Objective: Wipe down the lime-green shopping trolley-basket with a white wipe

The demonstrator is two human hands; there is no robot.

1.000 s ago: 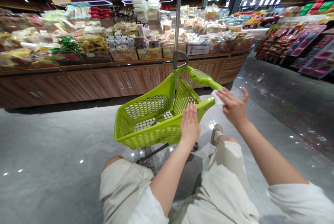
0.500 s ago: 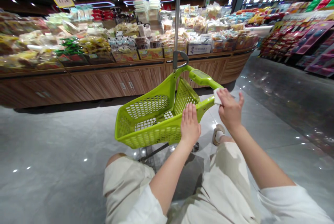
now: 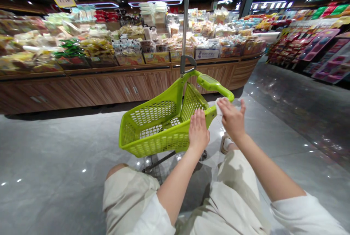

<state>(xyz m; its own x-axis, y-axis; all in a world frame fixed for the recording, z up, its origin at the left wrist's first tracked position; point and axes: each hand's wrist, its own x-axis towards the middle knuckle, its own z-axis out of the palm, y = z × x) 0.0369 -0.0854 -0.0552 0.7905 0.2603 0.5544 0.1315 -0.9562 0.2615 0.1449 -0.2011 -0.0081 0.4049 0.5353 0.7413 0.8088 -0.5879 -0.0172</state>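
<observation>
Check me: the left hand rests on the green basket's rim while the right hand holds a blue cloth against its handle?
Not quite: in the head view the cloth is white, not blue. The left hand does rest on the rim of the green basket, and the right hand holds the cloth against its handle.

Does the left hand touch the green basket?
Touching. The head view shows the left hand flat on the near wall of the green basket, no gap; the right hand holds a white cloth.
</observation>
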